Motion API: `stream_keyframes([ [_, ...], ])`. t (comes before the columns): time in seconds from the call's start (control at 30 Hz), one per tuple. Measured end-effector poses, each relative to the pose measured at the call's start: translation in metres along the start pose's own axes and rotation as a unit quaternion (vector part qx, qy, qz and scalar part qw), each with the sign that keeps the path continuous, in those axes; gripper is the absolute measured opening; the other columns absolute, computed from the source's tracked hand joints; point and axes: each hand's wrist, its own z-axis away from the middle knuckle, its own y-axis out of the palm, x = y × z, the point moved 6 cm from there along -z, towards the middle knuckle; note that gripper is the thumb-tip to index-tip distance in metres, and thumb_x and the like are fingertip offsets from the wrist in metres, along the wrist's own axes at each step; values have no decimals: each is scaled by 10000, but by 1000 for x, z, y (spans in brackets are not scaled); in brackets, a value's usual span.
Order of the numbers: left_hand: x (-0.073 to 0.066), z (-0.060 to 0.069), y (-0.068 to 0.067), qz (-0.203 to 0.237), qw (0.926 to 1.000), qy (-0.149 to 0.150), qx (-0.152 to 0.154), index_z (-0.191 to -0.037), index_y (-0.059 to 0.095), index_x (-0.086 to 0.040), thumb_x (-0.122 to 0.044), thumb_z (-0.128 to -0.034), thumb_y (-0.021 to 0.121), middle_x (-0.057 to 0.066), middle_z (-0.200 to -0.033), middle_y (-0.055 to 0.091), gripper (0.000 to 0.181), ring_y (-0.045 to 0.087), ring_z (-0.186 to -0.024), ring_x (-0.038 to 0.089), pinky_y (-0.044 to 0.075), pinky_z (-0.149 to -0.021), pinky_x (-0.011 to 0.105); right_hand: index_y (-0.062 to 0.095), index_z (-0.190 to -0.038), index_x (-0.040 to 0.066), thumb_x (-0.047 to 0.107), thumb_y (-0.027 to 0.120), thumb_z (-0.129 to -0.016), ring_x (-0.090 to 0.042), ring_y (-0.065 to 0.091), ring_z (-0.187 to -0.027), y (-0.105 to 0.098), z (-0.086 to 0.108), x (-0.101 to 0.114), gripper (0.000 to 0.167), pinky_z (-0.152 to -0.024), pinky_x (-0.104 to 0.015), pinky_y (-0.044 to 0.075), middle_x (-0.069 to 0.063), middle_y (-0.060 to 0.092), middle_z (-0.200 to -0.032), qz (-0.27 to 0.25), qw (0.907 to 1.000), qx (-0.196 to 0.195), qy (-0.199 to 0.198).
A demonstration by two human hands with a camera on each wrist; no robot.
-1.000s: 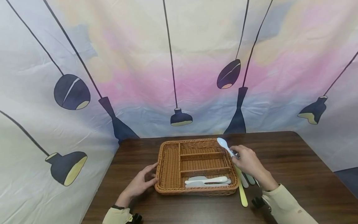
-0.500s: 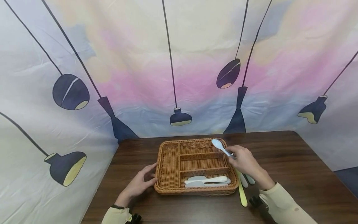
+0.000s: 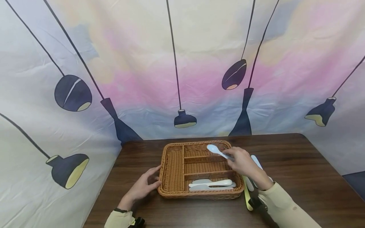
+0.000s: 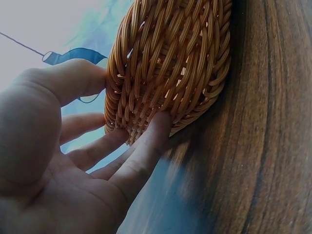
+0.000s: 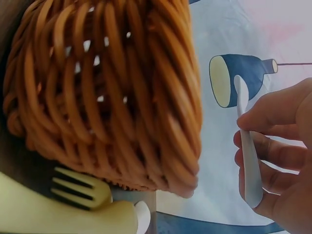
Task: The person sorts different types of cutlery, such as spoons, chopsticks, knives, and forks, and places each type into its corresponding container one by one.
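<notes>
A light blue-white spoon (image 3: 213, 149) is pinched in the right hand (image 3: 246, 165), its bowl over the back compartment of the wicker basket (image 3: 172, 194). In the right wrist view the thumb and fingertips of the right hand (image 5: 285, 156) grip the spoon (image 5: 250, 170) beside the basket wall (image 5: 112, 92). The left hand (image 3: 143, 186) touches the basket's left end. In the left wrist view the left hand (image 4: 92, 156) has thumb and fingers spread against the woven wall (image 4: 170, 63). Several white knives (image 3: 211, 187) lie in the front right compartment.
Right of the basket, partly under the right arm, lie a yellow-handled utensil (image 3: 246, 196) and several pale ones (image 3: 257, 161). A yellow fork (image 5: 83, 190) shows in the right wrist view. A patterned cloth (image 3: 199, 79) hangs behind the brown table (image 3: 299, 164).
The right hand has moved left with the spoon, from the basket's right edge to over its back right compartment. More of a pale utensil shows behind the wrist. The left hand looks unmoved.
</notes>
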Motion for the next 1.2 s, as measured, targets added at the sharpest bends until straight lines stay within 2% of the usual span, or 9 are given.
stream_keyframes([
  [0.3,-1,1,1,122,9999,-50,-32,-1522,334,-101,-182,-952,646,217,-1491,363,655,591,-1131,319,512,-814,249,735,-1107,101,26,675,-838,-225,616,-874,3,-4,9,285,-642,-338,443,-53,697,-1021,-34,9999,64,-117],
  [0.53,2,2,2,133,9999,-89,-29,-1521,338,-98,-192,-949,651,222,-1496,359,659,590,-1128,317,511,-815,250,731,-1124,108,12,661,-834,-274,624,-976,11,-6,13,314,-720,-411,493,-46,701,-1041,-15,9995,199,-237],
  [0.73,0,2,1,185,9998,-61,-38,-1521,336,-87,-176,-953,644,229,-1488,366,652,590,-1115,315,513,-795,250,724,-1139,128,24,654,-857,-257,630,-993,16,-6,15,308,-720,-387,501,-39,689,-1060,-31,9990,386,-212],
  [1.07,2,0,1,-123,9998,-137,-119,-1520,328,-66,-141,-959,630,242,-1481,371,642,589,-1116,333,511,-801,270,733,-1123,144,30,642,-857,-253,627,-981,17,-9,19,303,-697,-362,476,-43,689,-1052,86,9986,432,-281],
  [1.2,-8,2,1,-99,9998,-88,-116,-1517,330,-52,-149,-958,633,247,-1477,373,643,588,-1116,344,512,-808,281,735,-1117,130,13,638,-855,-274,628,-1000,17,-10,20,303,-719,-390,497,-54,693,-1060,46,9985,410,-359],
])
